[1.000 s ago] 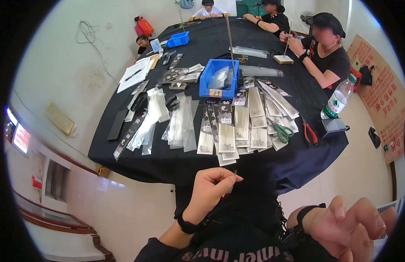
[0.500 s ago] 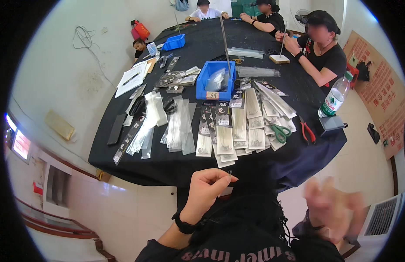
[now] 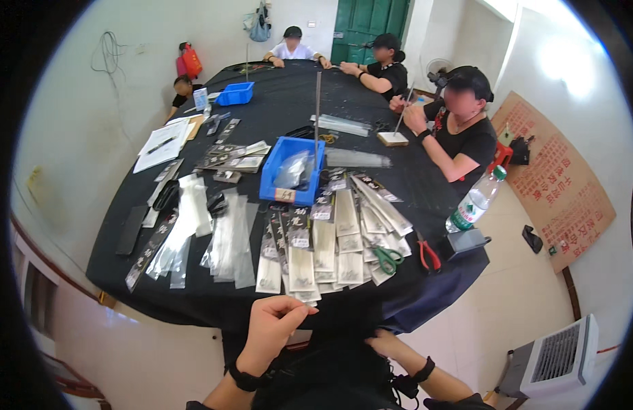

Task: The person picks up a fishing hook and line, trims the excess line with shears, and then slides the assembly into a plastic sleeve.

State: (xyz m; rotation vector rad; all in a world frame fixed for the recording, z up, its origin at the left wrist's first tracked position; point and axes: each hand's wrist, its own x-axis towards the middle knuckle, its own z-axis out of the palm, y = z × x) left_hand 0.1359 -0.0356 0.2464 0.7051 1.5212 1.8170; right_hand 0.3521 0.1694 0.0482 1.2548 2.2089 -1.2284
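In the head view, the left hand is at the lower middle of the frame, its thumb and forefinger pressed together in a pinch and the other fingers curled in; whether anything fine sits between the tips is too small to tell. The white cards lie just beyond it, in the middle of the frame, overlapping in a spread fan with small dark hooks near their lower ends; the nearest card ends right above the pinching fingertips. The right hand is at the lower middle too, to the right of the left hand and below the table edge, near the dark cloth; its fingers are partly hidden and blurred, so how far they are open, or what they hold, cannot be told. Each wrist wears a black band.

The table, under a black cloth, fills the centre. Green-handled scissors rest against the right side of the cards, with red-handled pliers farther right, then a grey box and a water bottle. Above the cards stands a blue bin with plastic bags inside. Clear sleeves lie left of the cards, and paper sheets with a pen lie at the upper left. Co-workers sit around the table along the top.
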